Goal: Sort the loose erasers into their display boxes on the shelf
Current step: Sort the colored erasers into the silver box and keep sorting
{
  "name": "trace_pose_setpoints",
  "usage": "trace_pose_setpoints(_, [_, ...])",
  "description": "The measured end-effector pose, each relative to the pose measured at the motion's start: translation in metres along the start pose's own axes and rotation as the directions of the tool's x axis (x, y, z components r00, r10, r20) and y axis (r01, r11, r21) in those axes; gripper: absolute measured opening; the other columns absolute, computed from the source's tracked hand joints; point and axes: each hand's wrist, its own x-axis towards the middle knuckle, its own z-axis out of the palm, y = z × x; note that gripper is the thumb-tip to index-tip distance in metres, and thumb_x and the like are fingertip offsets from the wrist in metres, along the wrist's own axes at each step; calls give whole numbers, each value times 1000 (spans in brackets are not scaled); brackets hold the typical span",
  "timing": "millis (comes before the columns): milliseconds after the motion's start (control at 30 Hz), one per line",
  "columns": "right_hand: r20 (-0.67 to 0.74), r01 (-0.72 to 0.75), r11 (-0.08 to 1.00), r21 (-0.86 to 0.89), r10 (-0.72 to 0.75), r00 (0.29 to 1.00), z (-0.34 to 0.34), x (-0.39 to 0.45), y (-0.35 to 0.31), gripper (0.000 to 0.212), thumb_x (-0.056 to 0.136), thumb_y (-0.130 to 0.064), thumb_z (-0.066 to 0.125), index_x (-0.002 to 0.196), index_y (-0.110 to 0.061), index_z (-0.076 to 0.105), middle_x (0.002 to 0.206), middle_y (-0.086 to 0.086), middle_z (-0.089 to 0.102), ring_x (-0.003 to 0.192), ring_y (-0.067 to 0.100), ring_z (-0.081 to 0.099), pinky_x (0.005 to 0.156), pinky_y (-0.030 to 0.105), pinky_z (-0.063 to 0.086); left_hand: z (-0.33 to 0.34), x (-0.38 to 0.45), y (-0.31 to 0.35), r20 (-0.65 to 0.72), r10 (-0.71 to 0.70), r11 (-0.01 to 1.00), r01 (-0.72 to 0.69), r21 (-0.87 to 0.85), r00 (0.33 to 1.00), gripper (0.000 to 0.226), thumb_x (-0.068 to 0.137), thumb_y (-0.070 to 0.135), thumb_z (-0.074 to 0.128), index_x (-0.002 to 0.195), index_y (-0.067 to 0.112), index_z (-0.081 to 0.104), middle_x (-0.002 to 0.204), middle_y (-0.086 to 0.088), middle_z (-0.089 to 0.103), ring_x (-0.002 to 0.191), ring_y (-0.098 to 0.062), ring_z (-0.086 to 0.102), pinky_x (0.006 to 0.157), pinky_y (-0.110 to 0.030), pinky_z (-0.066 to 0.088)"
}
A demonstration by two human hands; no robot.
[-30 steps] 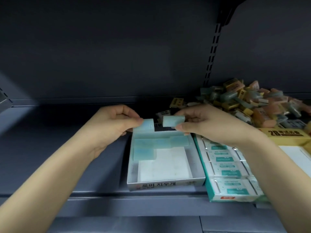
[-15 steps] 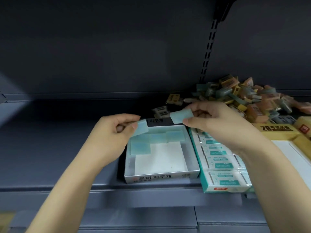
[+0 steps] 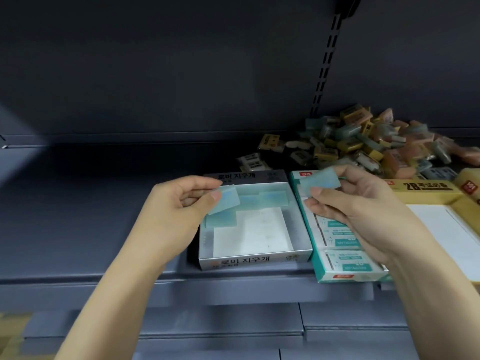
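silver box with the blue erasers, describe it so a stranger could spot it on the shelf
On the dark shelf, three boxes line the front edge. The silver box is leftmost, against the green box. It alone holds plain pale blue erasers along its back wall.

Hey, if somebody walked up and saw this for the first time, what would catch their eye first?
Probably the two hands at centre, the left hand and the right hand, each pinching a pale blue eraser over the open boxes. The left one hangs over the grey box, which already holds a few. Behind, at the right rear of the shelf, lies a jumbled eraser pile.
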Motion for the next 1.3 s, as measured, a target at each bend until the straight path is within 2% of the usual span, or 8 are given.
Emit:
trace_pose_setpoints(200, [-85,101,940,-327,-136,987,1,6,0,20,80,-9,71,78,-29,71,73,-5,66,84,28,68,85,41,55,7,4,0,11,-9,1000,8,30,1000,18,82,13,68,78,31,71,79,14,72,74,2,64,68,-6,49])
trace_pose_setpoints(433, [74,163,872,-463,-145,987,8,8,-7,19,83,-15,69,90,-33,67,83,-4,72,78,16,68,76,35,56,15,7,0,48,-57,995,53,81,997,14,77,14,73,74,27,72,72,9,71,72,-1,65,70,-11,51])
trace_pose_setpoints(567, [138,195,814,-547,-143,980,13,17,-11,19,75,-15,76,86,-24,63,82,-1,66,64,4,59,64,20,51,22,9,0,83,0,959,-24,282,997,10,78,16,73,78,26,73,72,11,70,67,3,63,61,-5,45])
trace_pose_setpoints(733, [174,191,705,-683,-96,980,16,24,-11,10,77,-20,75,79,-28,69,73,-10,67,61,-7,57,58,9,44,27,14,1,98,115,878,-147,455,988,10,77,20,75,74,29,72,79,16,61,73,-9,61,87,-37,48])
trace_pose_setpoints(1033, [154,188,639,-746,-108,982,17,27,-15,9,81,-25,71,77,-32,69,72,-13,66,60,-8,55,51,0,36,31,23,-3,186,149,803,-229,550,971,4,81,24,70,81,24,74,78,14,58,82,-14,60,93,-40,42])
trace_pose_setpoints(1100, [153,186,634,-751,-106,982,18,27,-16,6,81,-25,70,79,-31,71,73,-13,66,61,-11,54,52,0,36,32,24,-4,196,170,761,-254,597,966,7,83,29,67,84,28,73,73,18,53,82,-10,55,96,-32,32])
trace_pose_setpoints(1200, [162,190,609,-770,-101,982,19,26,-17,8,81,-25,70,78,-32,69,73,-15,65,62,-15,53,52,-1,36,32,24,-6,206,202,669,-288,685,958,11,86,39,61,84,34,70,73,23,50,89,-3,50,74,-25,13])
trace_pose_setpoints(1300, [163,189,599,-778,-99,982,20,25,-19,10,82,-24,69,77,-32,69,73,-16,64,60,-17,51,49,0,35,33,25,-6,216,218,631,-306,713,952,13,86,42,59,82,36,68,74,22,52,98,-6,48,71,-28,11])
